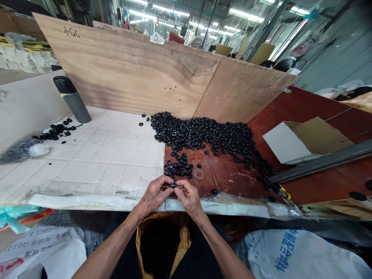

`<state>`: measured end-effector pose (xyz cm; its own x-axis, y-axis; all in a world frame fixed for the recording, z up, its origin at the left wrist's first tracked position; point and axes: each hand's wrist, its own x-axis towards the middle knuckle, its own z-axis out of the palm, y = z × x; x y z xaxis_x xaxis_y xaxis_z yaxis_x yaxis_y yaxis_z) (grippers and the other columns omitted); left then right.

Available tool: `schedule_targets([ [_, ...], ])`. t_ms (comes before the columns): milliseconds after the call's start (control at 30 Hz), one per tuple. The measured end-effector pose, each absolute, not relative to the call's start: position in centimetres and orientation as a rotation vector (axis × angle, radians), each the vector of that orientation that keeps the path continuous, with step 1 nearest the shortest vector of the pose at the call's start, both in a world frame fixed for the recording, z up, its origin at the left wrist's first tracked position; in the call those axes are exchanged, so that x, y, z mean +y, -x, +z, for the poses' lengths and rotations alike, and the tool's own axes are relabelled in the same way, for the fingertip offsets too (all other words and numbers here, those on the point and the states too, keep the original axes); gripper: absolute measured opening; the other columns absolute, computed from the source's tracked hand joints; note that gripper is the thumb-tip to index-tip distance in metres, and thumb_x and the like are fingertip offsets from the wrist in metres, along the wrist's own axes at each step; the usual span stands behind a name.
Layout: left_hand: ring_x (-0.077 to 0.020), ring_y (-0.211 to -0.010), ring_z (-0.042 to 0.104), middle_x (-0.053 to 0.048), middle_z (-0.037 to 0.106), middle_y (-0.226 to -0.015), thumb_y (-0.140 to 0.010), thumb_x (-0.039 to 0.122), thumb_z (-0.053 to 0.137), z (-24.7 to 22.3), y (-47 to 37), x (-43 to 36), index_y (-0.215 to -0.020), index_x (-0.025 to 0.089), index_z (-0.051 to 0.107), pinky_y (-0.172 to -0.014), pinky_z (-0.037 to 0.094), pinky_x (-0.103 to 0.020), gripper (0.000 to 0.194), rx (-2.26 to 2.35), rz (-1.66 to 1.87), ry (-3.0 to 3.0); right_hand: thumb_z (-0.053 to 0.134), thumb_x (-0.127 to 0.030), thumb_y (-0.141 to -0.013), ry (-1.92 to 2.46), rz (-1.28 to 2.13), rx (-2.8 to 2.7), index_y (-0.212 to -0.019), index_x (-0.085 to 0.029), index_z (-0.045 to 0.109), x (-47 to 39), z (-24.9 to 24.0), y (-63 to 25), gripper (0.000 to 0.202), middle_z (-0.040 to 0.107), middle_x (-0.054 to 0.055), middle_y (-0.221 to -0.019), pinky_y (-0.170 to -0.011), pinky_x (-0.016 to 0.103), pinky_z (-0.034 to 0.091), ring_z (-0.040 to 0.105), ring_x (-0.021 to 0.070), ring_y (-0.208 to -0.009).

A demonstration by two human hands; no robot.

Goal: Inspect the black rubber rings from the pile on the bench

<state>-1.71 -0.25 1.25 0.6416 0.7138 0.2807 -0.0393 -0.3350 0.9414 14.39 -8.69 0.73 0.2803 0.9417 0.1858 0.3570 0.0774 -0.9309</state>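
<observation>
Close to the table's front edge, my left hand (157,191) and my right hand (188,195) meet with fingertips pinched on one small black plastic ring-shaped part (173,185). Its exact kind is too small to make out. Just beyond my fingers lies a small cluster of similar black parts (178,166). Behind that, a large heap of the same black parts (200,133) runs along the wooden board and off to the right. A single black part (214,192) sits to the right of my right hand.
A dark bottle (72,100) stands at the back left, near loose black pieces (56,131) and a plastic bag (21,150). An open cardboard box (290,143) and a metal bar (322,161) are at right. Below the edge hangs an open yellow sack (139,244).
</observation>
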Motion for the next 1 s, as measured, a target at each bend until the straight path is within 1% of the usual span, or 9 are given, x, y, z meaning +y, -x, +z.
schedule_targets([
  [167,-0.0209,-0.107,0.067,-0.008,0.069,-0.113,-0.095,0.014,0.053,1.4,4.1,-2.9,-0.117,0.023,0.060,-0.095,0.054,-0.037,0.024,0.538,0.855,-2.033,0.062,-0.041,-0.089,1.473,1.038,-1.090,-0.091,-0.021,0.060,-11.2,1.0,-12.9,0.020,0.053,-0.005,-0.061,-0.042,0.021,0.033,0.043,0.0104,-0.045],
  [267,-0.0208,-0.098,0.068,-0.006,0.070,-0.105,-0.092,0.015,0.056,2.1,5.2,-3.5,-0.109,0.024,0.061,-0.088,0.055,-0.034,0.019,0.462,0.712,-2.168,0.064,-0.041,-0.088,1.547,1.102,-1.200,-0.081,-0.021,0.060,-11.9,1.0,-13.9,0.022,0.050,-0.006,-0.054,-0.042,0.022,0.031,0.041,0.0107,-0.043],
  [400,-0.0179,-0.073,0.065,-0.001,0.065,-0.084,-0.087,0.026,0.069,2.6,3.0,-2.4,-0.090,0.022,0.059,-0.071,0.053,-0.031,0.011,0.727,0.690,-2.222,0.069,-0.038,-0.084,1.829,0.342,-1.231,-0.083,-0.021,0.065,-9.8,0.4,-17.5,0.018,0.059,-0.001,-0.063,-0.055,0.028,0.046,0.057,0.0178,-0.057],
  [467,-0.0192,-0.074,0.066,-0.002,0.065,-0.084,-0.088,0.026,0.069,2.1,0.7,-1.5,-0.095,0.021,0.060,-0.071,0.053,-0.031,0.012,0.944,0.785,-2.248,0.069,-0.034,-0.082,1.898,0.036,-1.232,-0.093,-0.020,0.066,-8.2,-0.1,-19.1,0.018,0.064,0.003,-0.075,-0.065,0.032,0.050,0.062,0.0225,-0.070],
  [567,-0.0226,-0.079,0.068,-0.006,0.067,-0.093,-0.084,0.024,0.073,1.0,-2.2,-0.5,-0.100,0.020,0.059,-0.070,0.053,-0.032,0.021,1.184,0.779,-2.335,0.069,-0.030,-0.084,1.934,-0.097,-1.309,-0.096,-0.020,0.067,-6.5,-0.9,-19.9,0.016,0.065,0.008,-0.088,-0.069,0.033,0.051,0.063,0.0244,-0.078],
  [667,-0.0230,-0.076,0.069,-0.009,0.067,-0.098,-0.085,0.023,0.071,0.3,-3.2,-0.2,-0.101,0.019,0.060,-0.064,0.051,-0.030,0.019,1.297,0.683,-2.398,0.067,-0.026,-0.086,1.930,-0.038,-1.378,-0.092,-0.020,0.068,-6.2,-1.2,-19.4,0.008,0.065,0.008,-0.092,-0.071,0.034,0.052,0.063,0.0235,-0.078],
  [800,-0.0252,-0.082,0.071,-0.010,0.069,-0.101,-0.090,0.018,0.061,0.4,-2.7,-0.2,-0.098,0.019,0.062,-0.069,0.053,-0.034,0.008,1.243,0.642,-2.413,0.063,-0.022,-0.090,1.725,0.216,-1.416,-0.104,-0.019,0.071,-6.7,-0.5,-18.5,0.017,0.068,0.009,-0.101,-0.074,0.034,0.055,0.066,0.0225,-0.082],
  [933,-0.0267,-0.093,0.072,-0.008,0.072,-0.100,-0.085,0.013,0.060,0.6,-1.8,-0.1,-0.106,0.020,0.062,-0.082,0.057,-0.038,0.022,1.066,0.745,-2.372,0.057,-0.015,-0.090,1.479,0.438,-1.458,-0.117,-0.023,0.073,-7.0,0.5,-17.5,0.032,0.068,0.008,-0.112,-0.090,0.034,0.056,0.066,0.0221,-0.104],
  [1000,-0.0257,-0.094,0.072,-0.007,0.073,-0.101,-0.082,0.012,0.062,0.4,-1.3,0.0,-0.111,0.020,0.059,-0.085,0.058,-0.039,0.030,0.987,0.760,-2.300,0.057,-0.014,-0.090,1.422,0.500,-1.469,-0.122,-0.024,0.071,-7.0,0.5,-17.0,0.037,0.068,0.008,-0.112,-0.094,0.035,0.055,0.066,0.0214,-0.104],
])
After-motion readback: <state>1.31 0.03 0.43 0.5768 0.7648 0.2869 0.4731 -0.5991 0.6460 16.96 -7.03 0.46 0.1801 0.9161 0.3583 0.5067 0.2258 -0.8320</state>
